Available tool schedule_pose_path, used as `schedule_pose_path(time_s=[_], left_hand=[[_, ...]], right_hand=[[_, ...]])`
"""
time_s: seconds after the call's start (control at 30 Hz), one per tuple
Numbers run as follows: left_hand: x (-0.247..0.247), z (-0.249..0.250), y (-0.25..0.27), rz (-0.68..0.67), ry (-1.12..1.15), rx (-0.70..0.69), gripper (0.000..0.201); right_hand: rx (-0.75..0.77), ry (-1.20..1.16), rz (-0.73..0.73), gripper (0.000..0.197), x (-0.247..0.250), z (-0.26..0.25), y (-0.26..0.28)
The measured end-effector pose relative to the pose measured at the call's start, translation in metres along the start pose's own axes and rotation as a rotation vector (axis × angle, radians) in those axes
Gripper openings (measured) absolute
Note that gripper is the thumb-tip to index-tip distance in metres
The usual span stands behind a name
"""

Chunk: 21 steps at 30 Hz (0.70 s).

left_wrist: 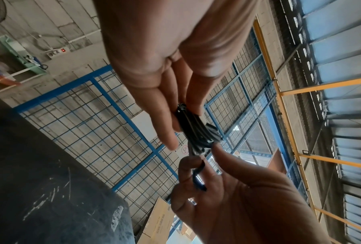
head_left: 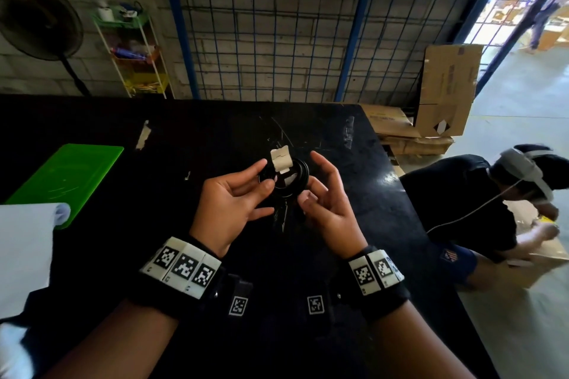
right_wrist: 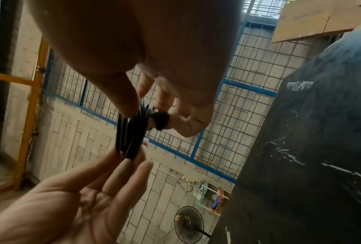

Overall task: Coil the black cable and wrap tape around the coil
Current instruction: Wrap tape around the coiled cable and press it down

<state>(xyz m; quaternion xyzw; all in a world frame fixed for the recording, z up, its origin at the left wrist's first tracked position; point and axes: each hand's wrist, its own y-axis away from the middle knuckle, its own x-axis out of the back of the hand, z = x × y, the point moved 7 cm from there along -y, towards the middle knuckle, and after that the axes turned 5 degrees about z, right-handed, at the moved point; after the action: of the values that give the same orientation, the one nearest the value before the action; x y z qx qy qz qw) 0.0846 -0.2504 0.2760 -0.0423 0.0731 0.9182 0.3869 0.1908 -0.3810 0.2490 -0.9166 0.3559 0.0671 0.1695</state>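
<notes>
Green board [head_left: 64, 174] on black table [head_left: 215, 132], standing fan [head_left: 40, 20], cardboard [head_left: 446, 89]

Black cable [head_left: 291, 177] wound into a small tight coil of several loops, held up above the desk [head_left: 215, 132], not resting on it. Beige tape [head_left: 280, 159] piece stuck over the coil's top edge (crumpled, ends sticking up).

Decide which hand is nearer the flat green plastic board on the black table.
Left. The left hand holds the black cable coil on the side toward the green board; the right hand is across the coil, farther away.
</notes>
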Motion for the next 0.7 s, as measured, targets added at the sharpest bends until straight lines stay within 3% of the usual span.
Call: schedule_pose_path(time_s=[0.17, 0.3, 0.43, 0.7], left_hand=[[-0.0026, 0.0007, 0.0004, 0.003, 0.012, -0.003, 0.036], [-0.0024, 0.0036, 0.0001, 0.011, -0.006, -0.035, 0.037], [-0.0037, 0.0016, 0.0008, 0.019, -0.012, -0.040, 0.039], [-0.0060, 0.0013, 0.0027, 0.008, -0.021, -0.081, 0.040]], right_hand=[[0.028, 0.021, -0.024, 0.058, -0.0020, -0.0050, 0.0002], [-0.064, -0.010, -0.022, 0.052, -0.0008, -0.0073, 0.0008], [-0.054, 0.063, -0.017, 0.065, 0.0013, -0.0086, -0.0017], [-0.179, -0.095, -0.089, 0.072, -0.0035, -0.0008, -0.0005]])
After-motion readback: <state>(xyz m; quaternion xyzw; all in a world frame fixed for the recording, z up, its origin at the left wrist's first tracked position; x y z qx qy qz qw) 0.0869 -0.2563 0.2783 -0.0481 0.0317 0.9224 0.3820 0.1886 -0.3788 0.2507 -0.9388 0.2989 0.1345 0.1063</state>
